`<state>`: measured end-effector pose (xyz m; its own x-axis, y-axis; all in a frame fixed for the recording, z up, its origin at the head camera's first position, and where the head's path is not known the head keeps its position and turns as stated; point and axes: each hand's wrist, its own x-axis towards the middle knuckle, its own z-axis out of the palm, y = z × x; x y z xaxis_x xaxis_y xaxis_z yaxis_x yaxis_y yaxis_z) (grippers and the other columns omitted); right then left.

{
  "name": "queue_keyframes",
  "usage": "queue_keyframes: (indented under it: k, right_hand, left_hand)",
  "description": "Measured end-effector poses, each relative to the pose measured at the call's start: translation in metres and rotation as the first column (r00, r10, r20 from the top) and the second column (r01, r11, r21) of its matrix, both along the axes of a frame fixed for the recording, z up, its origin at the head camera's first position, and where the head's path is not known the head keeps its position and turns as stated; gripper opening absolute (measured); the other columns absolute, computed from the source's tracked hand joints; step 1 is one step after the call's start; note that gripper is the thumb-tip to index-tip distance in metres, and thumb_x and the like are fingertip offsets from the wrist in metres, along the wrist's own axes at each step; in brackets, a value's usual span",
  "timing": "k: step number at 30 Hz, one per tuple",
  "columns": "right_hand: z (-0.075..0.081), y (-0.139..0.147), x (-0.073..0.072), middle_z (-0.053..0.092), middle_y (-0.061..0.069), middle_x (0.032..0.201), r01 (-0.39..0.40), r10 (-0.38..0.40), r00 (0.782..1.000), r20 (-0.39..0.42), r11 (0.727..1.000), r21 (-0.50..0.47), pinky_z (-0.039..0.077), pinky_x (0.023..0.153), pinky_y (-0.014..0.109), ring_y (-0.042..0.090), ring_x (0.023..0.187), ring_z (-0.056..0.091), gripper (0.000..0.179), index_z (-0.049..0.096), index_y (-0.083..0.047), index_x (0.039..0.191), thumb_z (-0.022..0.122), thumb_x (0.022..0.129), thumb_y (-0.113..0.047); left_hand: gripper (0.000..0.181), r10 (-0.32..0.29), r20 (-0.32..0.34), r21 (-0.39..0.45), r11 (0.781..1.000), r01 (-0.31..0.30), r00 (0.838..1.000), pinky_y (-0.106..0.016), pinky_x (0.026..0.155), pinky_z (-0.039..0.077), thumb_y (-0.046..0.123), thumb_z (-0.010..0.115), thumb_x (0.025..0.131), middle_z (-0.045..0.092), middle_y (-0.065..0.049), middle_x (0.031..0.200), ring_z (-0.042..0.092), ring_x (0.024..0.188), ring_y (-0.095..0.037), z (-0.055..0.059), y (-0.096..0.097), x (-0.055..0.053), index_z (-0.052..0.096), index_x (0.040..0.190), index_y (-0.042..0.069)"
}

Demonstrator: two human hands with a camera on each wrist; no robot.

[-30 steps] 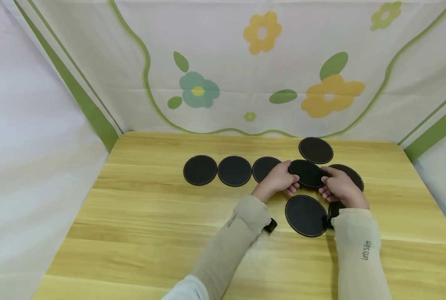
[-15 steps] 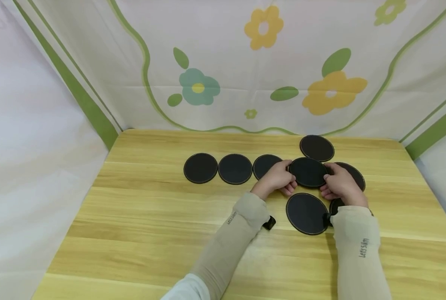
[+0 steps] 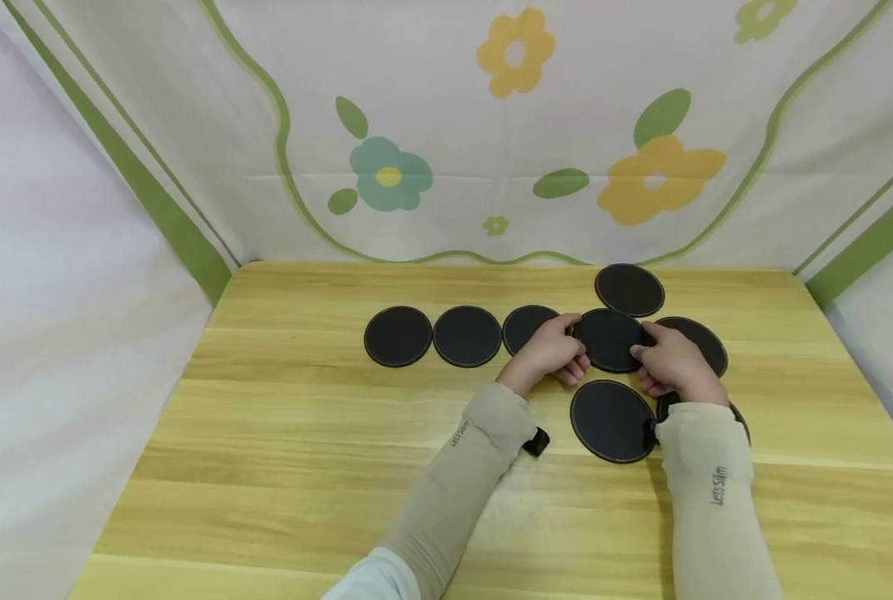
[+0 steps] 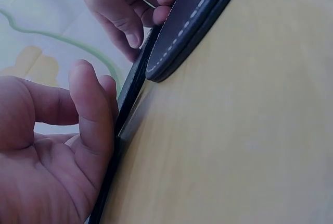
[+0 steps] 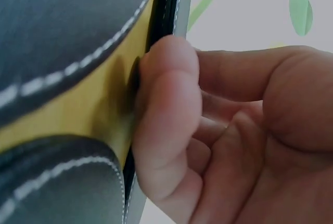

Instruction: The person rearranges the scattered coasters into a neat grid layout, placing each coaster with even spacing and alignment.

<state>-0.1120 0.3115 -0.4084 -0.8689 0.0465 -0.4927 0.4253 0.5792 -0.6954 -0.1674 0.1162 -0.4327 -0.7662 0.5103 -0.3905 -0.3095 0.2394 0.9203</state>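
Note:
A round black stitched coaster [image 3: 609,340] lies between both hands in the head view, gripped at opposite edges. At its left edge, my left hand [image 3: 551,350] has thumb and fingers on the rim, partly over a neighbouring coaster [image 3: 527,327]. My right hand [image 3: 674,362] pinches the right edge, in front of another coaster [image 3: 697,343]. The right wrist view shows the right hand [image 5: 182,114] with bent fingers at the dark rim. In the left wrist view, the left hand [image 4: 78,125] is at one end of a thin dark edge. Whether the held coaster touches the table is unclear.
Two coasters, one leftmost [image 3: 398,336] and one beside it [image 3: 467,336], continue the row leftward. Others lie behind [image 3: 629,290] and in front [image 3: 613,421]; one [image 3: 739,421] is partly under the right wrist. A flowered cloth [image 3: 454,125] hangs behind the wooden table [image 3: 288,450].
The held coaster now looks flatter than one second ago. Both hands keep their grip on it, with only slight movement. The head view has shifted a little.

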Motion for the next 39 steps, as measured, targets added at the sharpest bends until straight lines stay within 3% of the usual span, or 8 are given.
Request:
queue_keyframes:
  k: [9,18,28,39]
  right_hand:
    - [0.0064,-0.0010,0.0026,0.061,0.013,0.070,0.009,-0.009,1.000,0.007,0.999,0.039,0.057,0.057,0.037,0.021,0.058,0.062,0.065,0.007,0.005,0.159,0.042,0.108,-0.014]
    - [0.0086,0.0058,0.0065,0.057,0.010,0.059,-0.071,0.078,0.997,-0.022,0.971,0.226,0.050,0.052,0.036,0.022,0.050,0.057,0.066,0.016,0.006,0.158,0.048,0.107,-0.021]
    - [0.0091,0.0037,0.0068,0.055,0.010,0.057,-0.037,0.058,0.997,-0.060,0.955,0.294,0.048,0.052,0.037,0.023,0.049,0.055,0.067,0.022,0.008,0.156,0.052,0.107,-0.024]
    - [0.0054,-0.0037,0.0064,0.052,0.007,0.054,-0.054,0.083,0.995,-0.063,0.926,0.373,0.047,0.070,0.044,0.024,0.049,0.055,0.064,0.026,0.007,0.155,0.052,0.107,-0.025]
  left_hand:
    - [0.059,-0.006,0.005,0.017,1.000,0.006,1.000,-0.031,0.045,0.052,0.000,0.051,0.101,0.066,-0.015,0.073,0.056,0.046,-0.019,0.0009,0.0011,0.0005,0.038,0.157,0.013]
    - [0.058,-0.003,-0.002,0.012,1.000,0.003,1.000,-0.031,0.043,0.051,0.000,0.051,0.100,0.066,-0.015,0.073,0.056,0.045,-0.019,0.0027,0.0078,-0.0005,0.040,0.156,0.013]
    - [0.058,0.003,-0.016,0.013,1.000,-0.003,1.000,-0.031,0.044,0.052,0.000,0.051,0.100,0.066,-0.015,0.073,0.056,0.045,-0.019,0.0041,0.0067,-0.0017,0.040,0.156,0.013]
    - [0.058,0.003,-0.007,0.022,1.000,-0.003,1.000,-0.030,0.045,0.053,0.002,0.050,0.101,0.066,-0.013,0.071,0.056,0.045,-0.017,-0.0020,0.0014,-0.0011,0.038,0.157,0.012]
